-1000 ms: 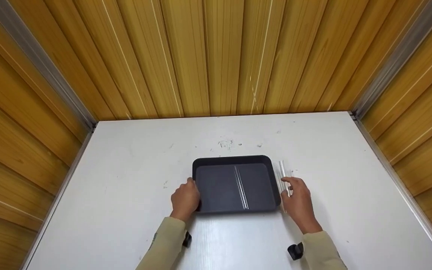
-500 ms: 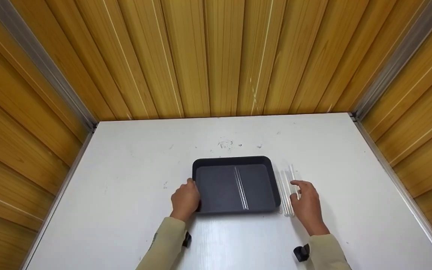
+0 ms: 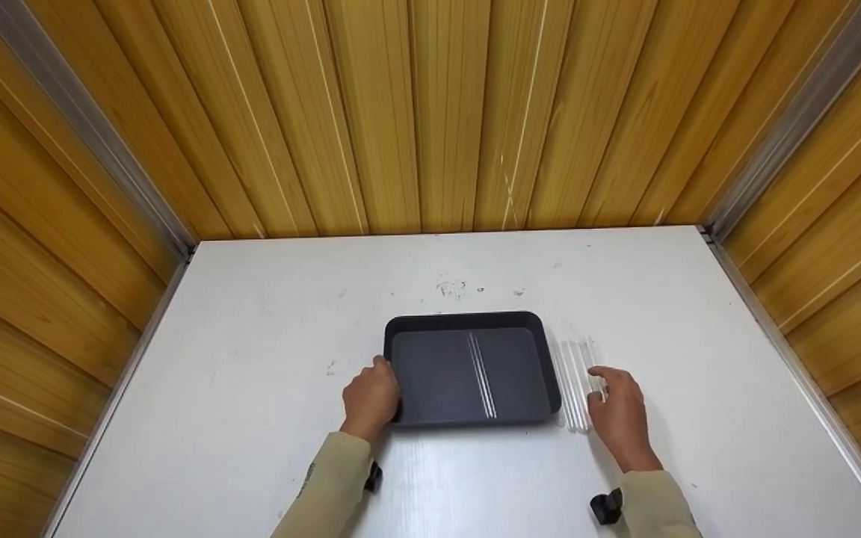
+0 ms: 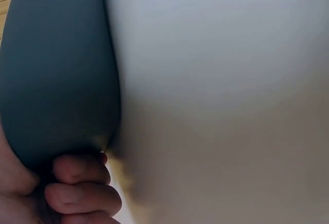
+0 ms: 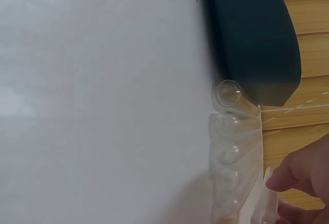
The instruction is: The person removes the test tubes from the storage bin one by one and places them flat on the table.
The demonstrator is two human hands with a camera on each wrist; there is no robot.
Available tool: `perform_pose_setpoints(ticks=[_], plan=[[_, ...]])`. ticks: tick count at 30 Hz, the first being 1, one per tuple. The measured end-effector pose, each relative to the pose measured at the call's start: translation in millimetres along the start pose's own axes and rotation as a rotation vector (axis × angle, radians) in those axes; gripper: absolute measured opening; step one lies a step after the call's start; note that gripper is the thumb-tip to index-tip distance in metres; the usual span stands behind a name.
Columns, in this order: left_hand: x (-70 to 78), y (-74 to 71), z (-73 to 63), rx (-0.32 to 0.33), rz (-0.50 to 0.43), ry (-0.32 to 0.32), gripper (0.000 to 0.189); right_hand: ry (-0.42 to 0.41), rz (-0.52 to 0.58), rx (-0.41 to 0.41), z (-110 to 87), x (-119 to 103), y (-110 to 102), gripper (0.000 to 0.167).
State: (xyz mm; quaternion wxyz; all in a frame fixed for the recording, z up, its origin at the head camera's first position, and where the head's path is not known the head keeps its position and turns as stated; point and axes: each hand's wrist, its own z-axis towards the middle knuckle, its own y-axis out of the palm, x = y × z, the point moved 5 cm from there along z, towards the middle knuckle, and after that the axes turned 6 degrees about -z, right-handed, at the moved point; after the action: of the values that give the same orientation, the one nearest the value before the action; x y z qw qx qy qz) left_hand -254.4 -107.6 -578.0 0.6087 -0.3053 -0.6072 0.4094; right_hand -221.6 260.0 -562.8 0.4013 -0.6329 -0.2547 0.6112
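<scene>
My left hand (image 3: 371,396) grips the left wall of a dark grey rectangular tray (image 3: 430,381); in the left wrist view, curled fingers (image 4: 82,198) lie against its edge. Inside the tray lie a few thin clear tubes (image 3: 481,373), slanting slightly. Several clear test tubes (image 3: 572,396) lie side by side on the table, just right of the tray. At the right end of this row, my right hand (image 3: 619,418) pinches one test tube (image 5: 264,203) between thumb and fingers. The row's rounded ends (image 5: 229,149) show in the right wrist view.
The white tabletop (image 3: 288,314) bears small dark marks behind the tray. Yellow wood-patterned panels (image 3: 445,112) enclose the back and both sides, with grey metal strips at the corners. The tray's wall (image 5: 257,39) stands close beside the nearest tube.
My right hand has shifted to the right and a little nearer, away from the tray, with a test tube. More of the tube row now shows. The left hand and tray stay put.
</scene>
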Motion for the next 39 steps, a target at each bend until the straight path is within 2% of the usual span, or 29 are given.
perform_pose_setpoints(ticks=[4,11,16,22,29,39], plan=[[0.3,0.2,-0.3,-0.008,0.003,-0.001,0.028,0.003,-0.006,0.001,0.3,3.4,0.7,0.035],[3.0,0.0,-0.9,0.019,0.028,0.023,0.028,0.001,0.0,-0.004,2.1,5.9,2.2,0.035],[2.4,0.8,-0.7,0.013,0.022,0.011,0.028,0.008,0.008,-0.019,2.3,7.4,4.1,0.034],[1.6,0.7,-0.3,0.028,0.017,0.018,0.027,0.001,0.008,0.0,2.9,7.6,5.3,0.031],[1.6,1.0,-1.0,0.012,0.005,0.006,0.029,0.01,0.02,0.016,2.4,7.7,5.7,0.029],[2.6,-0.1,-0.5,0.057,0.024,0.037,0.028,0.017,0.016,0.023,4.6,4.8,3.6,0.033]])
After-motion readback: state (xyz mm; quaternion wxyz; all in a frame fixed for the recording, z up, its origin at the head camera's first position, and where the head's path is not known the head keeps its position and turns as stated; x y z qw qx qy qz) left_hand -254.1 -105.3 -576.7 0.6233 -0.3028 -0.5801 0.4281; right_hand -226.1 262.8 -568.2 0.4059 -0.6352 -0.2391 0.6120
